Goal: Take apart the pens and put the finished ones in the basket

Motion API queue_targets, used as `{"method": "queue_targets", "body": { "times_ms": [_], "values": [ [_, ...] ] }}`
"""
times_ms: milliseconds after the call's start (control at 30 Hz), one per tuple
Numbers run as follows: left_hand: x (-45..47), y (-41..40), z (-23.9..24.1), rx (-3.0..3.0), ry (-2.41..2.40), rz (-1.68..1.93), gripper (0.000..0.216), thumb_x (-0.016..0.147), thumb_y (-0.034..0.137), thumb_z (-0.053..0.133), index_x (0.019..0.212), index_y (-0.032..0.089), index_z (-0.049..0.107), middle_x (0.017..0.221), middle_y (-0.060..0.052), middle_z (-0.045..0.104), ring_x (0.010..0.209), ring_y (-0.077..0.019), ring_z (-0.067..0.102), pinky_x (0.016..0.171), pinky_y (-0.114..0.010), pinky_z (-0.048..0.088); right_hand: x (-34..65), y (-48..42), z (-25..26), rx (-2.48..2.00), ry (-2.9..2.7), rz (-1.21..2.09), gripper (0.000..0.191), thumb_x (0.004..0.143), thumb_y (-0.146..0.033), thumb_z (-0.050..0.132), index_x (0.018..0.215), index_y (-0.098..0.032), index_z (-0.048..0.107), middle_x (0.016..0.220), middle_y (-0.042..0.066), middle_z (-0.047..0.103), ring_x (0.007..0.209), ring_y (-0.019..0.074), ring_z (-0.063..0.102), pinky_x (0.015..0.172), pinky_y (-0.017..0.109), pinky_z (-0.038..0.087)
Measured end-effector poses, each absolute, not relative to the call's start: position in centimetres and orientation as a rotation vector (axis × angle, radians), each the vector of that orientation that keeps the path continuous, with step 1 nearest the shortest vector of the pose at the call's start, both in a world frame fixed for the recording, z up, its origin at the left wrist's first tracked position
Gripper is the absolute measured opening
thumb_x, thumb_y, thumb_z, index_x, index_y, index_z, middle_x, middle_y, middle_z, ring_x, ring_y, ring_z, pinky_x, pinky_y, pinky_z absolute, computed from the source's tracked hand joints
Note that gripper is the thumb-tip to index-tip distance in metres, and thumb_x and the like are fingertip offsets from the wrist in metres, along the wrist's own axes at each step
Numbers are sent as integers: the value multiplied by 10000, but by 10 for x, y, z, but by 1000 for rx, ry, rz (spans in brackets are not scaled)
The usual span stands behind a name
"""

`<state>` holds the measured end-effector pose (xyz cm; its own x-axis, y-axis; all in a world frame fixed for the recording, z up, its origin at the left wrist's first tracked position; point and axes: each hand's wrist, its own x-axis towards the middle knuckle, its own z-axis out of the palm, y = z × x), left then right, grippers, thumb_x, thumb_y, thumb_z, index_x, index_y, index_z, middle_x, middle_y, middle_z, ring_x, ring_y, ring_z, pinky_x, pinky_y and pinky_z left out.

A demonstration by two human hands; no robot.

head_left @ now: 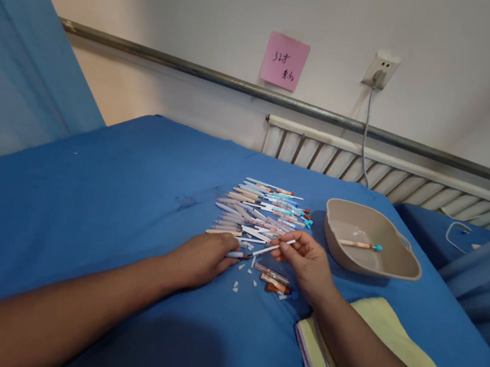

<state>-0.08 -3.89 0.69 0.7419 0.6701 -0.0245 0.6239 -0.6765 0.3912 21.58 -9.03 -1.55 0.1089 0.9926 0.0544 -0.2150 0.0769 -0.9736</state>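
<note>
My right hand (307,263) pinches a slim white pen refill (267,250), its dark tip pointing down and left. My left hand (207,259) rests on the blue sheet, its fingers closed on a pale pen barrel (236,254). The refill's tip comes close to the barrel's open end; I cannot tell whether they touch. Small white pieces (236,286) lie scattered just in front of the hands. Clear and orange pen parts (273,283) lie below my right hand. Beyond both hands, many pen parts (260,202) are spread in a rough row.
A beige basin (367,269) stands at the right with an orange and turquoise pen (360,245) inside. A folded yellow towel (382,321) lies under my right forearm. Behind the blue-covered surface (145,159) are a radiator (321,153), a metal rail (189,67) and a plugged-in cable (367,123).
</note>
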Motion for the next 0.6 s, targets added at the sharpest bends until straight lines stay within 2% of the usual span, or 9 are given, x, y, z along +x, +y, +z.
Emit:
{"method": "queue_targets", "body": {
  "times_ms": [233, 333, 600],
  "values": [
    [3, -31, 10, 2144, 921, 340, 337, 858, 469, 460, 748, 162, 548, 711, 17, 514, 674, -138, 459, 602, -224, 356, 216, -93, -12, -977, -968, 1126, 251, 678, -349, 751, 790, -195, 587, 804, 28, 704, 628, 129, 638, 623, 267, 523],
    [4, -31, 11, 2035, 922, 353, 335, 831, 475, 497, 725, 159, 529, 692, 26, 471, 666, -129, 429, 597, -219, 343, 217, -93, -13, -951, -968, 1120, 226, 703, -329, 736, 809, -196, 587, 818, 26, 704, 646, 126, 641, 641, 269, 528],
    [4, -33, 14, 2012, 920, 366, 319, 823, 463, 517, 733, 158, 530, 707, 27, 467, 684, -128, 426, 617, -226, 336, 218, -94, -14, -946, -979, 1106, 206, 722, -318, 725, 822, -200, 590, 818, 23, 706, 645, 124, 642, 641, 266, 526]
  ]
}}
